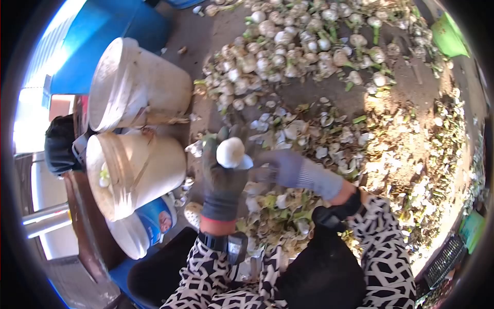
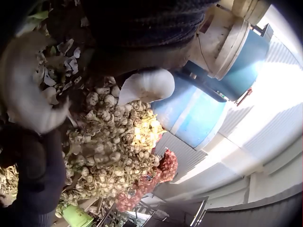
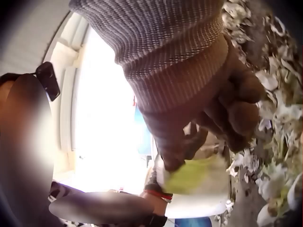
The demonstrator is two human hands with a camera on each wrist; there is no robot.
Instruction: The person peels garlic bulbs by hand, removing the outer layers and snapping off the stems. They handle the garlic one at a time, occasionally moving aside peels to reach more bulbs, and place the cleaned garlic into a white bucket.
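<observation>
A peeled-looking white garlic bulb (image 1: 230, 153) sits in my left hand (image 1: 220, 177), which wears a dark glove with a red cuff and grips it from beneath. The same garlic bulb (image 2: 149, 86) shows pale in the left wrist view. A loose white flap of skin (image 1: 246, 162) hangs at its right side. My right hand (image 1: 289, 167), in a light grey-purple glove, is close beside the bulb and blurred. Its fingers (image 3: 241, 111) curl inward in the right wrist view; I cannot tell whether they hold anything. A blurred yellow-green patch (image 3: 196, 175) shows below them.
Two white buckets (image 1: 159, 90) lean at the left, the nearer bucket (image 1: 159, 162) with a pale bulb inside. A large heap of garlic bulbs (image 1: 288, 46) spreads ahead. Peeled skins (image 1: 324, 139) litter the ground. A blue barrel (image 2: 191, 113) and red net sacks (image 2: 168, 166) stand farther off.
</observation>
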